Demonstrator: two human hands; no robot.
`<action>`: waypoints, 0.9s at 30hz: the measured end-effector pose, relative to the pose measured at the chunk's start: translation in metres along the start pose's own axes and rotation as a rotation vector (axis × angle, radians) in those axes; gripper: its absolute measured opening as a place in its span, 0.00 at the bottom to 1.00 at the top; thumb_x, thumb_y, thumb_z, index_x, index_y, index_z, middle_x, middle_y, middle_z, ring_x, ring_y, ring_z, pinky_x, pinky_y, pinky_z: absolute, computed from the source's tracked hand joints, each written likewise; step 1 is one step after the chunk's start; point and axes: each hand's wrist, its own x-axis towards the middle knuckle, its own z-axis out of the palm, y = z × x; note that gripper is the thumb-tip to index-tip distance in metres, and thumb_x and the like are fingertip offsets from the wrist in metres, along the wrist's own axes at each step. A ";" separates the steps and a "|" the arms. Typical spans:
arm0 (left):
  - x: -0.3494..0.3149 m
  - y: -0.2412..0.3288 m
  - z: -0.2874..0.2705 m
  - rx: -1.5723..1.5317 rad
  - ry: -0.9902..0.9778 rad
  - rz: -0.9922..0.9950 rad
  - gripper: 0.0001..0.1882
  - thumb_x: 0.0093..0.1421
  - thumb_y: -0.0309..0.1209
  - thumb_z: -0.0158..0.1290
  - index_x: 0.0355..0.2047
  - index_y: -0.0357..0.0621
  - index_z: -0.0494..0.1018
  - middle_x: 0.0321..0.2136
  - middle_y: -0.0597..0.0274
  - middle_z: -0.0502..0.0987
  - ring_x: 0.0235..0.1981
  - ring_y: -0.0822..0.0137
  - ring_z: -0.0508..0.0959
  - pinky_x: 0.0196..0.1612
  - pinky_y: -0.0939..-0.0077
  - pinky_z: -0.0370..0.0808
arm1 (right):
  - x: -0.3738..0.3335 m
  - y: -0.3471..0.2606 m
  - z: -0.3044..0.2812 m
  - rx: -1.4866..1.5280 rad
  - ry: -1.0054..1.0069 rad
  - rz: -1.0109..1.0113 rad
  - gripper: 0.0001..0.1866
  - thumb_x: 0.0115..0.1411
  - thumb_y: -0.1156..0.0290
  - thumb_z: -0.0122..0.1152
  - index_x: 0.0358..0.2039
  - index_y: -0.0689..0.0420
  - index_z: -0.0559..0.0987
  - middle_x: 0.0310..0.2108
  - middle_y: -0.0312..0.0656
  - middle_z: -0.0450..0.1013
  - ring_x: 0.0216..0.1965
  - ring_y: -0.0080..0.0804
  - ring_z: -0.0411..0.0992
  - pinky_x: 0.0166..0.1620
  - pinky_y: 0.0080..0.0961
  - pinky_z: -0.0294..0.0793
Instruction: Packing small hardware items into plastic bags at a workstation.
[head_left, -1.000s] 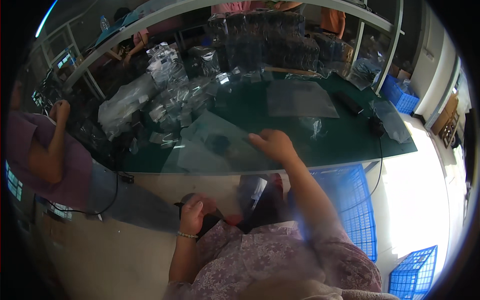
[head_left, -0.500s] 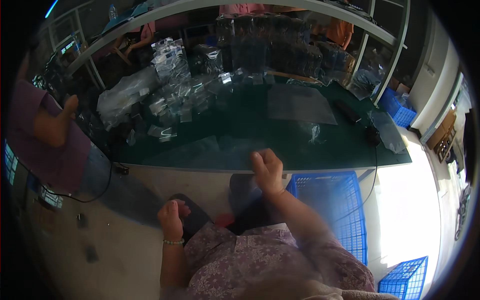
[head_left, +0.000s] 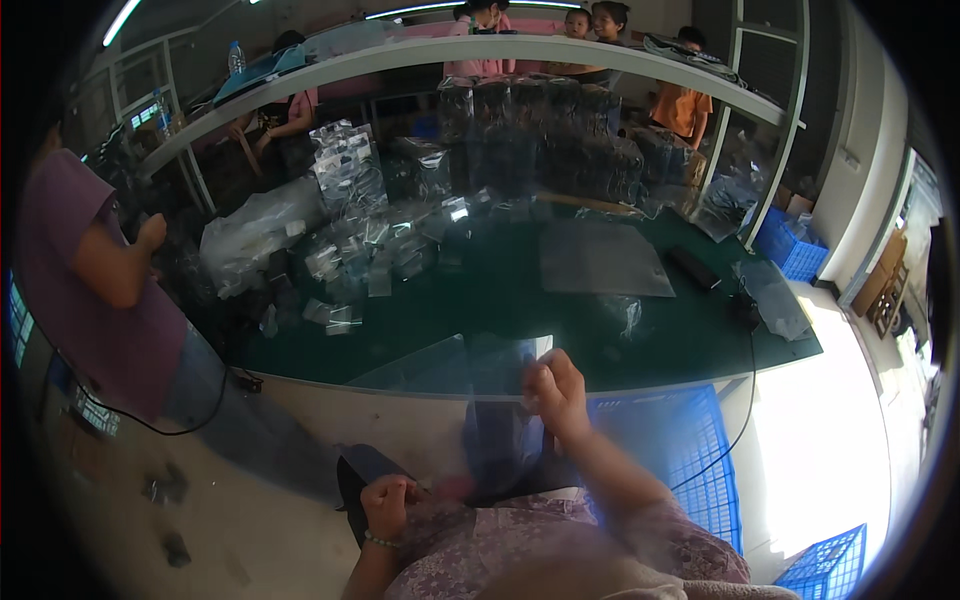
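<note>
My right hand (head_left: 557,395) is closed at the front edge of the green table. It grips a clear plastic bag (head_left: 497,430), which hangs in front of my lap and is hard to see against it. Lower and to the left, my left hand (head_left: 388,505) has its fingers curled together near my lap. Whatever it may hold is hidden or too small to make out. Another clear plastic sheet (head_left: 425,365) lies at the table's front edge, left of the bag.
Small clear packets (head_left: 375,250) are scattered on the green table (head_left: 490,290), with a translucent sheet (head_left: 605,260) to their right. Wrapped stacks (head_left: 530,120) line the back. A blue crate (head_left: 712,460) stands below the table at right. A person in purple (head_left: 100,270) stands at left.
My left hand has moved right and closer to my lap, its fingers now more curled. The clear bag in my right hand now shows more plainly. The view has tilted upward.
</note>
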 end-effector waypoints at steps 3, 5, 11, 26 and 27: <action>0.007 0.016 -0.012 -0.036 0.128 0.001 0.25 0.68 0.40 0.46 0.20 0.34 0.75 0.18 0.60 0.78 0.20 0.69 0.77 0.25 0.75 0.72 | -0.001 0.003 0.010 -0.053 -0.086 -0.015 0.18 0.69 0.57 0.53 0.41 0.63 0.74 0.28 0.37 0.73 0.29 0.22 0.69 0.35 0.23 0.72; 0.011 0.022 -0.019 -0.016 0.197 0.016 0.24 0.68 0.39 0.45 0.19 0.35 0.74 0.17 0.60 0.77 0.19 0.69 0.77 0.25 0.74 0.72 | -0.007 0.003 0.013 0.089 -0.286 0.237 0.17 0.71 0.59 0.51 0.37 0.63 0.74 0.27 0.36 0.71 0.28 0.22 0.68 0.34 0.23 0.71; 0.030 0.013 -0.041 -0.235 -0.054 0.012 0.33 0.66 0.58 0.49 0.27 0.34 0.77 0.23 0.55 0.78 0.25 0.65 0.79 0.29 0.74 0.74 | 0.000 0.008 0.043 -0.047 -0.098 -0.072 0.20 0.72 0.60 0.50 0.25 0.58 0.72 0.19 0.30 0.65 0.23 0.18 0.61 0.26 0.20 0.60; -0.004 0.071 -0.078 -0.131 0.183 0.217 0.25 0.68 0.43 0.52 0.55 0.32 0.72 0.45 0.53 0.80 0.40 0.65 0.81 0.41 0.74 0.77 | 0.003 -0.047 0.114 -0.320 -0.500 -0.776 0.30 0.51 0.71 0.69 0.57 0.58 0.74 0.54 0.51 0.72 0.57 0.45 0.69 0.63 0.48 0.64; -0.005 0.080 -0.073 -0.051 0.181 0.231 0.23 0.67 0.39 0.53 0.54 0.32 0.72 0.44 0.54 0.80 0.41 0.66 0.80 0.43 0.74 0.76 | 0.003 -0.064 0.124 -0.288 -0.669 -0.910 0.32 0.47 0.72 0.71 0.55 0.56 0.76 0.52 0.49 0.73 0.58 0.45 0.69 0.65 0.52 0.60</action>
